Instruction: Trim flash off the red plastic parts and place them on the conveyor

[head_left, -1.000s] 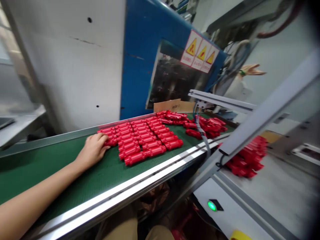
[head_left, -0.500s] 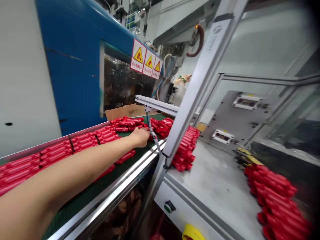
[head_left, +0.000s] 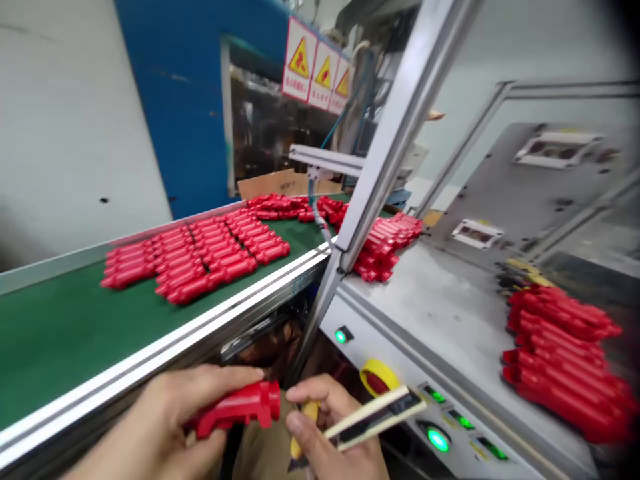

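Note:
At the bottom centre, my left hand (head_left: 175,420) is closed around a red plastic part (head_left: 240,407), whose ringed end points right. Close beside that end is my right hand (head_left: 335,427), its fingers bent round a yellow-handled tool (head_left: 304,430). A pale yellow strip with a dark middle (head_left: 377,417) also sticks out of this hand to the right. Rows of red parts (head_left: 200,253) lie on the green conveyor belt (head_left: 55,340), with a looser heap (head_left: 280,205) at its far end.
A metal post (head_left: 385,140) rises between the belt and a grey worktable (head_left: 440,300). Stacks of red parts stand on the table's left (head_left: 383,247) and right (head_left: 565,360). Its front panel has green-lit buttons (head_left: 438,440) and a yellow ring (head_left: 379,378).
The view has shifted. The arm that reached over the belt is back, and both hands are now low in front, holding a red part and a tool. The panel's green lights show now.

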`<state>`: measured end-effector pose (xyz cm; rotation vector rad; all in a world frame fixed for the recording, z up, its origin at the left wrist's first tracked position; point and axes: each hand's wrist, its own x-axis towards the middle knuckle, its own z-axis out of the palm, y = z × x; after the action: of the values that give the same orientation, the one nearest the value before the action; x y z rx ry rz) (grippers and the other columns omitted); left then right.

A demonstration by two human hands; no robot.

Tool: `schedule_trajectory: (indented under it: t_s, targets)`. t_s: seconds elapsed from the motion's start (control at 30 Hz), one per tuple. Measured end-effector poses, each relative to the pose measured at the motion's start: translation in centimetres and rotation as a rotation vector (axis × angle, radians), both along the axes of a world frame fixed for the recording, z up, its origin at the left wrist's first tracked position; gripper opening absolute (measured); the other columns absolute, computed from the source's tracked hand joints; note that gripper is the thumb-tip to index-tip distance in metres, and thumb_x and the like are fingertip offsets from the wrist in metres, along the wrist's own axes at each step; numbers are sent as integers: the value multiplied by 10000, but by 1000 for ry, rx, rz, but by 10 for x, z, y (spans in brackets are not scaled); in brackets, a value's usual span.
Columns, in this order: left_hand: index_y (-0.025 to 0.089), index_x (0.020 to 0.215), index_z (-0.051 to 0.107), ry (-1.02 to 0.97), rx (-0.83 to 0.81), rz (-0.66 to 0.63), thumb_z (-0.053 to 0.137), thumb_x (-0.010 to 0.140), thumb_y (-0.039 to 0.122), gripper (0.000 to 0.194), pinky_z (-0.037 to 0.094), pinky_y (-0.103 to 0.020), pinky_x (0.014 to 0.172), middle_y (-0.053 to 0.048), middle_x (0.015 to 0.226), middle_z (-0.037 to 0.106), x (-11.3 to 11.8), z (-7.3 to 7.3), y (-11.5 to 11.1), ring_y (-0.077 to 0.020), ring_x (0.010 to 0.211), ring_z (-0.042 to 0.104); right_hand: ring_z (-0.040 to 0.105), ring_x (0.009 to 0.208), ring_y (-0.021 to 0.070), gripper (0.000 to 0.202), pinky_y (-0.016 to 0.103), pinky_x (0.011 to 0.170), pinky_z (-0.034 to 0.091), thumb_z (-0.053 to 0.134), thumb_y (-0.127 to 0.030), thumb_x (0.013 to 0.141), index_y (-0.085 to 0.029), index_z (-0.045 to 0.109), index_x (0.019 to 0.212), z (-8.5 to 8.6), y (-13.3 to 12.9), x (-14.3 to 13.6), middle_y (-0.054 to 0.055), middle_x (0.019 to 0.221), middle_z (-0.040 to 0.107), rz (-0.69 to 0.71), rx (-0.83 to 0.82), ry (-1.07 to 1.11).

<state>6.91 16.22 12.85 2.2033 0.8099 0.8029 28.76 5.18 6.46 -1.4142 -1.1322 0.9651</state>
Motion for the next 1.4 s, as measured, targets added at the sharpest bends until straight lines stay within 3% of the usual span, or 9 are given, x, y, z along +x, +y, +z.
schedule_trajectory:
  t_s: [0.1, 0.2, 0.37, 0.53, 0.67, 0.87, 1.13, 1.3, 1.4]
  targets:
    - [420, 1273, 756, -75, -317, 112, 711, 833, 269, 467, 611, -258, 874, 24, 1209, 833, -28, -50, -67, -280, 1067, 787, 470, 454, 76, 419, 176, 410, 337, 632, -578, 989, -190, 686, 840, -7, -4, -22, -40, 600, 541, 167, -54, -38]
    - [427, 1291, 730, -123, -587, 234, 589, 957, 508, 371, 570, -263, 932, 22, 1274, 796, -51, -76, -104, -277, 1199, 717, 480, 444, 76, 435, 173, 402, 362, 583, -586, 1014, -192, 638, 837, -25, -17, -47, -35, 635, 556, 219, -134, -8]
    - [302, 1077, 713, -310, -748, 436, 667, 932, 527, 271, 522, -231, 745, 0, 923, 785, -68, -101, -130, -194, 822, 706, 467, 459, 69, 384, 157, 417, 388, 660, -583, 975, -209, 592, 922, -55, -42, -88, -59, 653, 552, 164, -201, 81]
    - [210, 863, 667, -625, -1035, 584, 826, 799, 557, 387, 352, -179, 509, 33, 630, 647, -71, -123, -134, -96, 534, 486, 482, 452, 79, 407, 175, 415, 366, 548, -574, 1039, -207, 596, 870, -64, -53, -109, -49, 640, 553, 70, -165, -3]
    - [203, 765, 609, -655, -1104, 610, 771, 835, 605, 439, 248, -163, 464, 64, 549, 542, -71, -130, -132, -69, 476, 364, 496, 481, 103, 395, 210, 467, 386, 507, -516, 1069, -212, 619, 845, -60, -59, -110, -47, 608, 515, 49, -99, -187]
    - [266, 957, 730, -593, -828, 636, 842, 803, 478, 284, 499, -225, 669, -22, 895, 723, -70, -126, -140, -179, 775, 621, 518, 495, 121, 395, 234, 504, 396, 494, -478, 1080, -219, 610, 805, -61, -61, -103, -36, 576, 521, 18, -97, -362]
    - [190, 812, 647, -552, -1076, 619, 738, 852, 621, 442, 205, -171, 441, 104, 524, 414, -71, -128, -130, -51, 421, 309, 436, 425, 58, 429, 154, 386, 327, 672, -594, 957, -186, 607, 842, -66, -57, -101, -54, 601, 554, 107, -276, 65]
    - [211, 901, 632, -573, -944, 583, 905, 738, 427, 384, 438, -202, 564, 31, 702, 681, -61, -138, -134, -125, 602, 581, 446, 346, 48, 480, 127, 345, 320, 725, -631, 897, -195, 563, 777, -58, -55, -105, -78, 512, 529, 47, -343, 123]
    - [228, 963, 624, -481, -935, 560, 937, 687, 357, 437, 420, -222, 541, 43, 697, 675, -63, -142, -142, -139, 585, 555, 435, 295, 43, 515, 115, 304, 284, 733, -666, 870, -197, 548, 762, -58, -54, -106, -82, 479, 534, 27, -389, 177]
